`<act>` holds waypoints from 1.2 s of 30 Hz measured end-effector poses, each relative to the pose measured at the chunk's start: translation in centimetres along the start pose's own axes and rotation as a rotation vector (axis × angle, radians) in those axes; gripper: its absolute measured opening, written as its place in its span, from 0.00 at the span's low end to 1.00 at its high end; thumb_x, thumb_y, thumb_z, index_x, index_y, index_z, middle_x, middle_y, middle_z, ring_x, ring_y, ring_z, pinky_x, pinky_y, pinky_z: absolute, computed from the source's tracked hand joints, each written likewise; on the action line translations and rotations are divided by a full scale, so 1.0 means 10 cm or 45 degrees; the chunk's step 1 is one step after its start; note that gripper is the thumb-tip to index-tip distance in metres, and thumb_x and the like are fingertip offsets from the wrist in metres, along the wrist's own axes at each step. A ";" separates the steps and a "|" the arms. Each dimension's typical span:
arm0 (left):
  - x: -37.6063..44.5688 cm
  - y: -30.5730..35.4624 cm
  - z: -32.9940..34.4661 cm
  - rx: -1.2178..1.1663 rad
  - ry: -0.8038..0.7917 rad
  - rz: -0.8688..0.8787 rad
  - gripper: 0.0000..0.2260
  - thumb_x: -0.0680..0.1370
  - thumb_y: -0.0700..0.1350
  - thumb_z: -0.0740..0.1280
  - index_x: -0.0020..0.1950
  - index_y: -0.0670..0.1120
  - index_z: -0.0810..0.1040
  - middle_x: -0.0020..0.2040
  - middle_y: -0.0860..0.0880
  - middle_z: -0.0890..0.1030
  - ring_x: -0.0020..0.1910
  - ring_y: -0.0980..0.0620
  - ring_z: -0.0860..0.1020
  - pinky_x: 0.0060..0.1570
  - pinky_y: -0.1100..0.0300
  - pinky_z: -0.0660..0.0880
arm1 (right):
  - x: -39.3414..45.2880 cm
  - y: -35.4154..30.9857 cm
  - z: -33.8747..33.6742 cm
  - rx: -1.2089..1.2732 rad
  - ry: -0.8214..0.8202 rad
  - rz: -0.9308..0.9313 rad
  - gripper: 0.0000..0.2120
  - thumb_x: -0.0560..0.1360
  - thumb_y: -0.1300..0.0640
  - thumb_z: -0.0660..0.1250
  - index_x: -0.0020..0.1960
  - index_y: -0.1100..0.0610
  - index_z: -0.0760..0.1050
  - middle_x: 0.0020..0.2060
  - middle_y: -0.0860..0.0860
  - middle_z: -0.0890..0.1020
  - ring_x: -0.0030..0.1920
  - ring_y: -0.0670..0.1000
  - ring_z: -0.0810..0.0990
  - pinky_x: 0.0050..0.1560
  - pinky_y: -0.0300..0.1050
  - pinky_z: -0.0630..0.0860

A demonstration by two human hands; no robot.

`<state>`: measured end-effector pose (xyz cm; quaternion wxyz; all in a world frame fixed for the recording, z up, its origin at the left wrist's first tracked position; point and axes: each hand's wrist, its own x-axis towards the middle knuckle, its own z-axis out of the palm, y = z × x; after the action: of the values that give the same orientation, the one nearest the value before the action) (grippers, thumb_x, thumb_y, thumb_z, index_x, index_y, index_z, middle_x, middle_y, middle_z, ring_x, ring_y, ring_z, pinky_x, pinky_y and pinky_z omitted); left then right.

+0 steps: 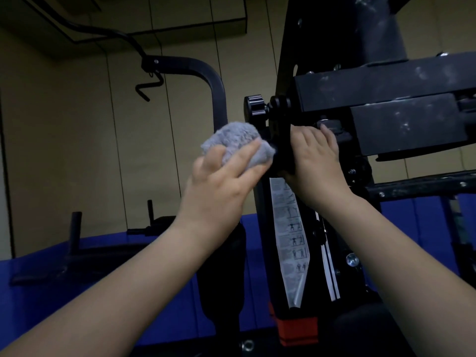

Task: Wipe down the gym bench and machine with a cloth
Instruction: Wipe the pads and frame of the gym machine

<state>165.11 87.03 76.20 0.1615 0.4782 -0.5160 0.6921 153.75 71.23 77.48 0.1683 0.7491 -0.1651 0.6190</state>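
The left hand (pixel 226 173) had the grey cloth (pixel 238 144) bunched under its fingers, thumb and fingers curled round the wad and pressing it sideways against the black upright of the machine (pixel 401 104), just below the round adjustment knob (pixel 255 107). Balling the cloth up like that looked deliberate: a thick pad gets into the narrow joint where the arm meets the post, where a flat sheet would only skim across.

The right hand (pixel 315 161) was wrapped round a black part of the same joint, fingers curled over its far side, so it was clamped on the machine, not on the cloth. My read is that it was there to steady the pivoting piece while the other hand scrubbed (a loose arm would swing away from the pressure).

Further out, the horizontal arm running right was streaked with pale smears and dust, so plenty of the machine was left to do. Below the 2 hands a printed exercise label (pixel 291 228) ran down the post. At lower left sat a dark padded piece with handles (pixel 77 256), probably the gym bench, well apart from both hands and untouched at this moment. Blue wall padding (pixel 154 292) and a tan panelled wall filled in behind.
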 end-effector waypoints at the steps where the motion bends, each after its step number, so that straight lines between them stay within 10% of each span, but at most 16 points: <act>1: -0.02 0.01 0.04 0.054 -0.029 0.041 0.21 0.75 0.40 0.62 0.67 0.53 0.75 0.70 0.51 0.72 0.54 0.43 0.65 0.47 0.51 0.66 | 0.00 0.01 0.00 0.003 -0.002 -0.003 0.32 0.68 0.56 0.74 0.68 0.60 0.67 0.62 0.55 0.75 0.68 0.56 0.68 0.73 0.52 0.49; 11: -0.46 -0.06 -0.04 -0.054 -0.097 0.218 0.19 0.75 0.37 0.67 0.64 0.50 0.78 0.67 0.50 0.75 0.49 0.42 0.75 0.45 0.47 0.73 | -0.01 0.04 -0.02 0.012 -0.064 -0.027 0.36 0.67 0.54 0.72 0.71 0.58 0.62 0.64 0.53 0.72 0.71 0.54 0.63 0.75 0.50 0.43; 17: -0.11 -0.16 -0.06 -0.073 -0.070 -0.036 0.23 0.74 0.37 0.64 0.68 0.52 0.75 0.69 0.48 0.73 0.52 0.42 0.67 0.50 0.48 0.72 | -0.01 0.01 -0.06 0.090 -0.085 0.013 0.35 0.65 0.48 0.59 0.72 0.57 0.62 0.65 0.51 0.70 0.71 0.51 0.61 0.75 0.47 0.40; 22: 0.00 -0.45 -0.31 -0.503 0.034 -0.502 0.19 0.80 0.43 0.59 0.71 0.50 0.69 0.57 0.60 0.73 0.51 0.52 0.68 0.48 0.70 0.63 | 0.00 -0.03 -0.08 0.191 -0.048 0.057 0.36 0.71 0.34 0.47 0.71 0.54 0.65 0.66 0.50 0.71 0.71 0.50 0.62 0.75 0.48 0.41; 30: 0.26 -0.61 -0.09 -0.770 -0.238 -0.550 0.14 0.78 0.57 0.58 0.61 0.61 0.76 0.61 0.60 0.75 0.61 0.59 0.70 0.61 0.66 0.64 | 0.01 -0.13 -0.05 0.116 -0.024 0.131 0.37 0.72 0.32 0.43 0.69 0.56 0.65 0.64 0.51 0.71 0.71 0.52 0.62 0.74 0.47 0.40; 36: 0.36 -0.52 -0.10 -1.127 -0.289 -0.555 0.10 0.80 0.45 0.63 0.56 0.57 0.79 0.55 0.63 0.77 0.57 0.67 0.74 0.55 0.71 0.71 | 0.01 -0.13 -0.02 0.052 -0.018 0.135 0.37 0.74 0.33 0.43 0.70 0.57 0.64 0.65 0.52 0.71 0.70 0.53 0.62 0.74 0.47 0.40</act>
<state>166.57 89.11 82.07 0.4323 0.5328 -0.6624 0.3008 154.22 72.44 77.56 0.1186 0.7471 -0.1931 0.6249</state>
